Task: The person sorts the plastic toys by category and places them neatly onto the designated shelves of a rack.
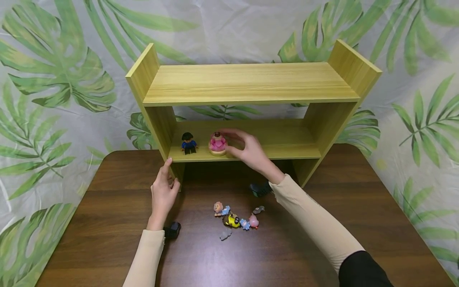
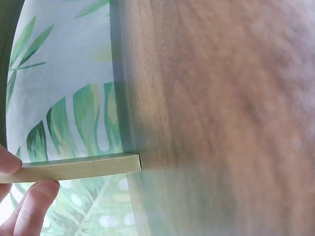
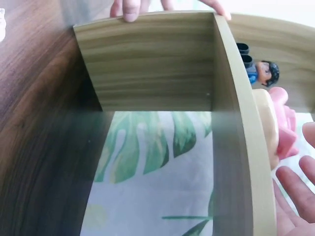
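On the middle board of a wooden shelf [image 1: 251,83] sits a pink toy figure [image 1: 218,142] with a round cream base. My right hand [image 1: 252,153] is at its right side, thumb and fingers spread around it. In the right wrist view a gap shows between most of those fingers [image 3: 298,184] and the pink toy [image 3: 283,125]. A small toy man [image 1: 188,143] in a blue top and dark hair stands to the left on the same board. My left hand [image 1: 163,195] pinches the front edge of the shelf's left side panel [image 2: 78,167].
Several small toys lie on the brown table [image 1: 118,207] before the shelf: a yellow and black one [image 1: 232,220], a pink one [image 1: 253,221], an orange-maned one [image 1: 218,208], blue and grey ones. A leaf-print cloth [image 1: 50,99] hangs behind.
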Available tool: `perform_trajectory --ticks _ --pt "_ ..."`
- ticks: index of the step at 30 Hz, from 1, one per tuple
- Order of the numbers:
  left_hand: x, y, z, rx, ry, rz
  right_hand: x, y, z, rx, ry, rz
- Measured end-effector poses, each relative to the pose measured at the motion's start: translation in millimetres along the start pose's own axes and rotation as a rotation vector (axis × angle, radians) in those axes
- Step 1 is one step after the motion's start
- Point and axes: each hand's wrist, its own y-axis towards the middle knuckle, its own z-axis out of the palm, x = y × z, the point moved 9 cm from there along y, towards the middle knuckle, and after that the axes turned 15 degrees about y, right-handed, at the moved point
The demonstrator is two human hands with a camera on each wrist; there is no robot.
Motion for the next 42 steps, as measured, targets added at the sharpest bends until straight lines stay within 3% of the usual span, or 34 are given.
perform_trajectory --ticks 6,10,24,34,42 --pt "-0.8 -0.8 -0.3 0.0 0.006 0.005 -23 -8.5 -15 -0.041 0.021 -0.005" --pt "-0.6 -1.5 -0.4 0.001 0.01 0.007 -26 -17.4 -19 -0.045 0.032 -0.015" --pt "1.0 -1.7 -2.1 0.007 -0.004 -0.021 -2 -50.7 -14 -0.039 0.06 0.013" --pt "1.0 -0.4 -1.5 0.004 -0.003 -0.033 -25 -71.6 -16 0.002 0.038 -0.031" --pt "-0.6 0.5 -2.0 0.0 -0.004 -0.032 -47 -91.9 -5 0.033 -0.003 0.063"
